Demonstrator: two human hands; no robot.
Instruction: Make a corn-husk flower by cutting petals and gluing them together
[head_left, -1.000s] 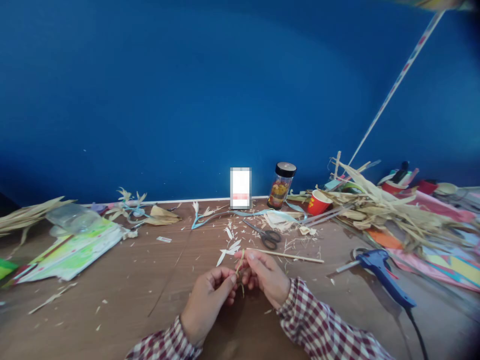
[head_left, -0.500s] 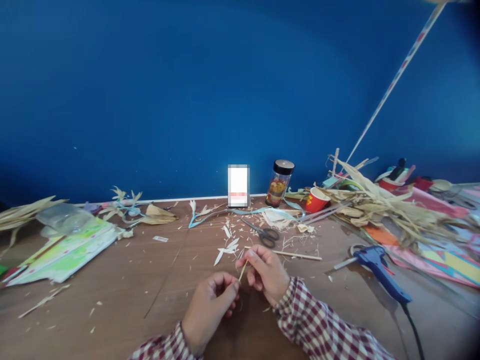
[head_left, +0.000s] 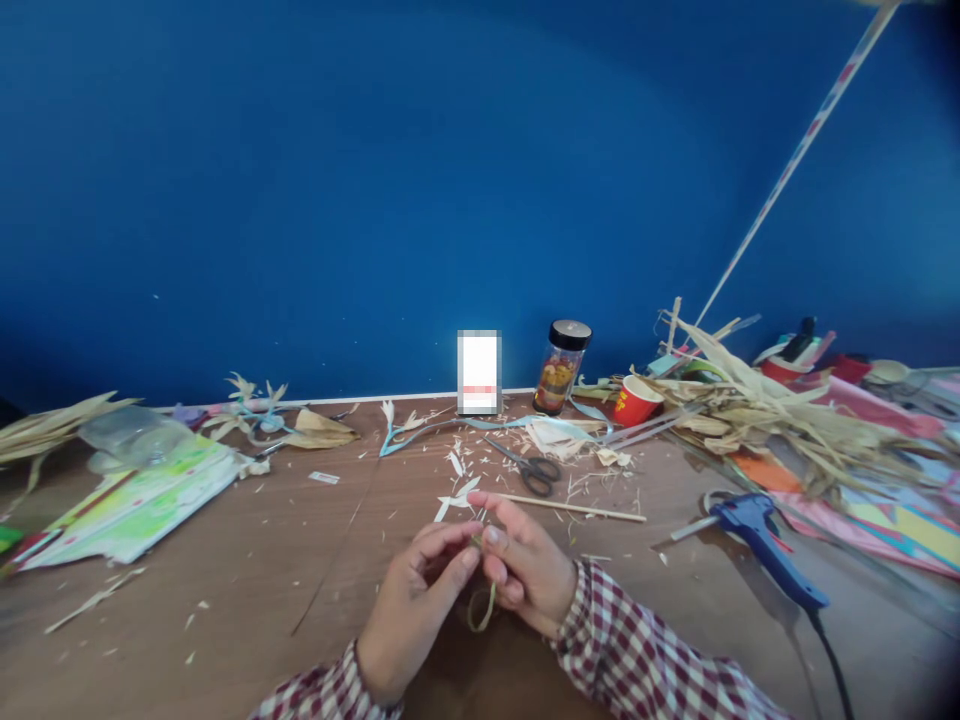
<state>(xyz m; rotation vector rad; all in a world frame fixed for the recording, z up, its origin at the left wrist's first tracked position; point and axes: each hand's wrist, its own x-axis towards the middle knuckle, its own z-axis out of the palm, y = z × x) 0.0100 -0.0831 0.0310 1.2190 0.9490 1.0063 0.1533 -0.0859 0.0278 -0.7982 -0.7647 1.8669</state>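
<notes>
Fingertips meet at the front middle of the table, where my left hand (head_left: 420, 605) and my right hand (head_left: 534, 568) pinch a thin yellow-green strip (head_left: 491, 605). Its lower part hangs in a curved loop below the right fingers; the part between the fingertips is mostly hidden. My right index finger stretches forward past the pinch. Just beyond the hands lie white husk pieces (head_left: 459, 497), a thin wooden stick (head_left: 574, 507) and dark-handled scissors (head_left: 538, 474).
A blue glue gun (head_left: 769, 540) with a cord lies at right. Behind it are dry corn husks (head_left: 780, 410) and a red paper cup (head_left: 637, 400). A black-lidded jar (head_left: 562, 368) stands near the blue wall. Painted paper (head_left: 142, 510) lies left.
The strip was stretched straight between both hands; now it hangs looped under the right fingers. The hands have come together, and the right index finger has extended.
</notes>
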